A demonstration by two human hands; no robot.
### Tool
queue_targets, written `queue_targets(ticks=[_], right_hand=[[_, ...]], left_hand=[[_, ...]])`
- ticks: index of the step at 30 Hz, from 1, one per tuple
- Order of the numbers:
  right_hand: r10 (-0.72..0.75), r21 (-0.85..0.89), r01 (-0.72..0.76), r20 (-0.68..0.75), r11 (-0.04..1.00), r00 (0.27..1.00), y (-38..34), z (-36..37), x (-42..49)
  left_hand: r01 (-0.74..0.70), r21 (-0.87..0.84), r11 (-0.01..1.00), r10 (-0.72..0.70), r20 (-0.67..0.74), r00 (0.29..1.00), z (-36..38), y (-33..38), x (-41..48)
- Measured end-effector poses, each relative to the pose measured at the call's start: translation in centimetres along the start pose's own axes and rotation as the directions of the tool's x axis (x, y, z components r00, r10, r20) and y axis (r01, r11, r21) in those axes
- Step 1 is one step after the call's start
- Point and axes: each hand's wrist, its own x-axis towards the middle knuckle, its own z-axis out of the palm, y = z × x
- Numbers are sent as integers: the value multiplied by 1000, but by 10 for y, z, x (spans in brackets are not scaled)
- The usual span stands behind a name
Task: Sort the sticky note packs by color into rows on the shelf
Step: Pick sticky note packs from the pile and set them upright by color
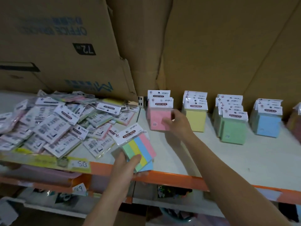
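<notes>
My left hand (125, 167) grips a small stack of packs whose top one is a multicolour pack (138, 147) with green, yellow, blue and pink strips, held over the shelf's front edge. My right hand (177, 121) holds the right side of the front pink pack (158, 117) in the pink row. To the right stand rows of yellow packs (195, 119), green packs (232, 129) and blue packs (267, 124). A loose heap of mixed packs (53, 123) lies at the left of the shelf.
The white shelf (211, 154) has an orange front beam (171, 178). Large cardboard boxes (65, 46) stand behind the rows. A yellow price label (79, 164) hangs on the edge. A lower shelf holds other goods. Another blurred pack row (295, 121) shows at the far right.
</notes>
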Motion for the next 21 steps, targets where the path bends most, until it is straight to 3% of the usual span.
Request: queue_targets(ticks=[6,14,17,21], right_hand=[[1,-167,-20,-113,986,994,-7,20,23],[90,-226,-122,-146,966,985,-12,12,13],[45,-132,-63,-136,989,990,1,-10,-32],[150,119,-143,-55,983,987,29,-50,-99]], left_hand=[[51,-6,999,-50,131,990,-17,-2,4],[81,-48,996,-66,256,964,-8,-6,11],[82,-49,995,-61,336,940,7,-8,14],[98,5,995,-91,412,907,42,-18,15]])
